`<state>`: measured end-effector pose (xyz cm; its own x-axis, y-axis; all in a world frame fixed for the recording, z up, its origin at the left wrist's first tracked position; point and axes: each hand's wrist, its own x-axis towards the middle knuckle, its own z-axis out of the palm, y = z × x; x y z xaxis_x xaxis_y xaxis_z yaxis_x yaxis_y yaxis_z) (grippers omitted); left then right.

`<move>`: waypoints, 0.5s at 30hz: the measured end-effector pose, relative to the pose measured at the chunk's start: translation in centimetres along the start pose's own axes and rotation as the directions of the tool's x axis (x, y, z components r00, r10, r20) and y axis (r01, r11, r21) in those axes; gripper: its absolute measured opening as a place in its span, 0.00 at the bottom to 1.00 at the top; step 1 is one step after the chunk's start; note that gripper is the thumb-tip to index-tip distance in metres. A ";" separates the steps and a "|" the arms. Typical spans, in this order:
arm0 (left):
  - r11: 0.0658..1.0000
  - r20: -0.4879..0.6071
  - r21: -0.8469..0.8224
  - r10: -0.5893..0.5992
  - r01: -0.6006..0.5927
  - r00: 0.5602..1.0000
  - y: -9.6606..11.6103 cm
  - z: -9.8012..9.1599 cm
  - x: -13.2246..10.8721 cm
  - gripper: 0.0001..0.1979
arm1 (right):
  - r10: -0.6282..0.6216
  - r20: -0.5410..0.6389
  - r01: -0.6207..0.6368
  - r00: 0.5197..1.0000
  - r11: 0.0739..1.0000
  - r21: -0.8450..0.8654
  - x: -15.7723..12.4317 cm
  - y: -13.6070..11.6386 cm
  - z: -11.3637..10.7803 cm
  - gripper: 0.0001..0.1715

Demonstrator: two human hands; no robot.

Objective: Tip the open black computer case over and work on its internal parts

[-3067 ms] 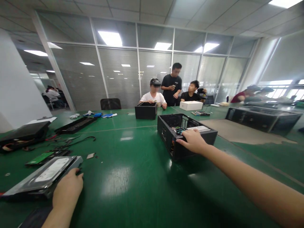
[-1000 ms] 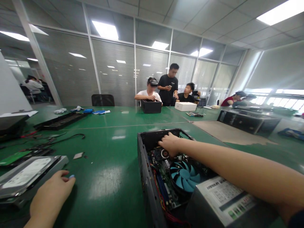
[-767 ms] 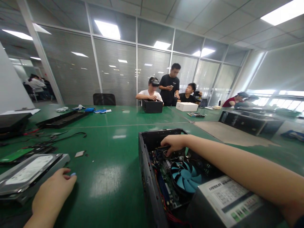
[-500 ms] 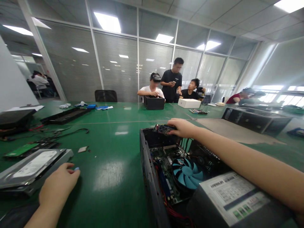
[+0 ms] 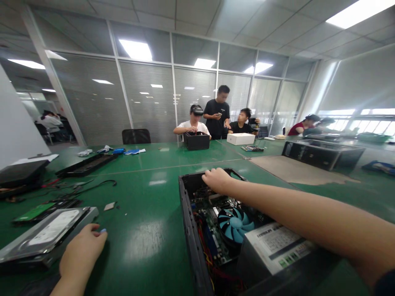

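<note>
An open black computer case point(image 5: 186, 218) lies on the green table point(image 5: 148, 242) in front of me. Inside it are a blue fan point(image 5: 235, 224), a motherboard and a grey power supply point(image 5: 271, 250). My right hand point(image 5: 217, 180) reaches over the case's far end, knuckles up and fingers curled down; what is under them is hidden. At the lower left my left hand point(image 5: 83, 251) rests on the table with its fingers loosely curled. It sits by the near corner of a silver hard drive point(image 5: 51, 234).
A green circuit board point(image 5: 33, 211), black cables point(image 5: 92, 186) and a long black panel point(image 5: 88, 163) lie at the left. Another open case point(image 5: 321, 154) stands at the right. Across the table, three people sit or stand by a black box point(image 5: 196, 141) and a white box point(image 5: 240, 138).
The case has come from mid-table to right in front of me. Half a second ago my right hand held a small card above the case's far end; now it is lower, over the rim.
</note>
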<state>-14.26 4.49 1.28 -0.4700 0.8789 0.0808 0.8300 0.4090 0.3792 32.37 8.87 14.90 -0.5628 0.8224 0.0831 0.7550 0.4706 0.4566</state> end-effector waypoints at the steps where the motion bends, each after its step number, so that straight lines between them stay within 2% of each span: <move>1: 1.000 -0.003 0.002 0.011 -0.011 1.000 0.2 -0.2 -0.2 0.24 | -0.032 0.008 0.032 0.999 0.998 0.057 -1.3 0.2 -1.6 0.20; 3: 1.000 -0.011 0.000 0.021 -0.021 1.000 0.4 -0.4 -0.5 0.24 | -0.163 0.049 0.142 0.985 0.945 0.294 -5.2 0.6 -4.9 0.29; 4: 1.000 -0.016 -0.004 0.025 -0.025 1.000 0.5 -0.4 -0.6 0.24 | -0.232 0.070 0.177 0.970 0.876 0.450 -7.8 0.6 -6.4 0.33; 6: 1.000 -0.027 -0.009 0.024 -0.024 0.999 0.3 -0.3 -0.5 0.25 | -0.294 0.103 0.139 0.950 0.696 0.705 -13.5 0.4 -8.7 0.39; 8: 1.000 -0.040 -0.013 0.022 -0.023 0.999 0.0 -0.1 -0.3 0.26 | -0.252 0.130 0.046 0.959 0.591 0.805 -18.7 -0.1 -9.7 0.44; 9: 1.000 -0.041 -0.018 0.020 -0.021 0.999 -0.3 0.1 -0.1 0.26 | -0.210 0.122 0.025 0.970 0.585 0.810 -20.8 -0.4 -9.7 0.45; 11: 0.999 -0.037 -0.033 0.010 -0.011 0.999 -0.8 0.5 0.4 0.27 | -0.140 0.054 0.047 0.989 0.632 0.773 -23.3 -0.9 -9.2 0.44; 13: 0.999 -0.036 -0.044 -0.008 0.006 0.999 -1.3 1.0 0.9 0.26 | -0.146 -0.013 0.109 0.989 0.678 0.727 -24.0 -1.1 -8.5 0.44; 15: 0.998 -0.078 -0.056 0.013 -0.017 0.997 -1.6 1.3 1.2 0.25 | -0.195 -0.049 0.173 0.980 0.687 0.706 -23.3 -1.2 -8.0 0.46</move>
<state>-15.76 5.24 -0.47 -0.4813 0.8623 0.1574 0.8199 0.3793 0.4287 41.93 -13.44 19.52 -0.7153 0.6979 0.0360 0.6589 0.6908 -0.2977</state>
